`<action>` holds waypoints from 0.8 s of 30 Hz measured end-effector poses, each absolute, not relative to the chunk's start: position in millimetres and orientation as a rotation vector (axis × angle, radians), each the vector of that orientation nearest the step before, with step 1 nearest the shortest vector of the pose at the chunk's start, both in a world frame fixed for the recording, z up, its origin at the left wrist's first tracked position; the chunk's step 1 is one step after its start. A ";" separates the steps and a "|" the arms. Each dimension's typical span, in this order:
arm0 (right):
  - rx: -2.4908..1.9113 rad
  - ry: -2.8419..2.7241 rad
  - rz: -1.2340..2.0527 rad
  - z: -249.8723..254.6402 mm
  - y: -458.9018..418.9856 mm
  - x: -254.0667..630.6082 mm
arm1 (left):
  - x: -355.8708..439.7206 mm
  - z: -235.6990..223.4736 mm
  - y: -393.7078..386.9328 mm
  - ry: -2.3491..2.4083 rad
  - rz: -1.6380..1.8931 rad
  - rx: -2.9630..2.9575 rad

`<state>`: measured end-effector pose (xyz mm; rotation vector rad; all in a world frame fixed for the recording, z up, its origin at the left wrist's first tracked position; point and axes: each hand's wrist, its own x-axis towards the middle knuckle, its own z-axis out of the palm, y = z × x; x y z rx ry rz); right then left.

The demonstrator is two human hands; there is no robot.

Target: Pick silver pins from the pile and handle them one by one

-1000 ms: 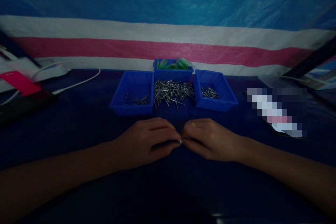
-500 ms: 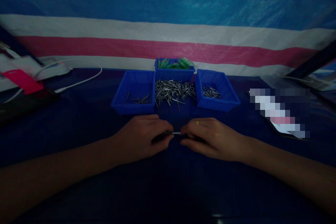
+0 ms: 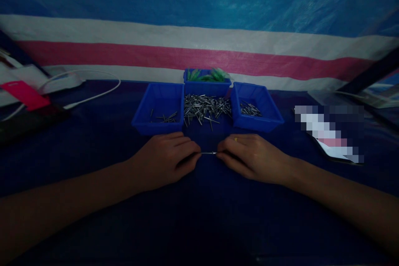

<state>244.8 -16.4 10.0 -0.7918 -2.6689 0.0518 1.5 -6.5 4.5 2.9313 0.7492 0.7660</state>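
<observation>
Between my two hands lies a thin metal pop rivet, held roughly level, its small collar showing near the right fingertips. My left hand pinches one end between thumb and fingers. The opposite end is in the pinch of my right hand, which wears a ring; both tips are hidden by fingers. Just beyond the hands is a loose pile of similar rivets. A blue bin to the left has several rivets in it, and a blue bin to the right contains a small heap.
Behind the pile stands a third blue bin with green items in plastic. A phone, partly blurred out, lies to the right. A white cable and a pink tag are on the left. A striped sheet hangs behind the table.
Both hands have shifted slightly away from me and a little apart. More of the rivet, including its collar, now shows between the fingertips.
</observation>
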 end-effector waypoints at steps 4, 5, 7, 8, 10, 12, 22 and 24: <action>-0.807 -2.661 0.004 9.9 -15.4 245.6 | 1.0 3.9 -5.4 0.783 0.726 2.949; -0.802 -2.659 -0.002 10.2 -15.1 245.6 | 0.9 3.4 -5.2 0.789 0.730 2.951; -0.763 -2.669 0.009 10.8 -14.5 245.7 | 0.5 2.7 -4.7 0.807 0.753 2.950; -0.729 -2.677 0.010 10.9 -14.0 245.8 | 0.3 2.5 -4.4 0.814 0.766 2.951; -0.650 -2.700 -0.016 10.6 -13.0 246.0 | 0.0 2.5 -3.8 0.830 0.773 2.954; -0.586 -2.719 -0.064 9.7 -12.1 246.4 | -0.1 2.7 -3.6 0.840 0.769 2.959; -0.980 -2.187 0.493 13.5 -12.7 246.6 | -1.7 2.1 -5.8 0.858 0.942 2.824; -1.086 -1.934 0.605 12.9 -10.8 246.9 | -1.6 2.3 -5.7 0.807 0.895 2.912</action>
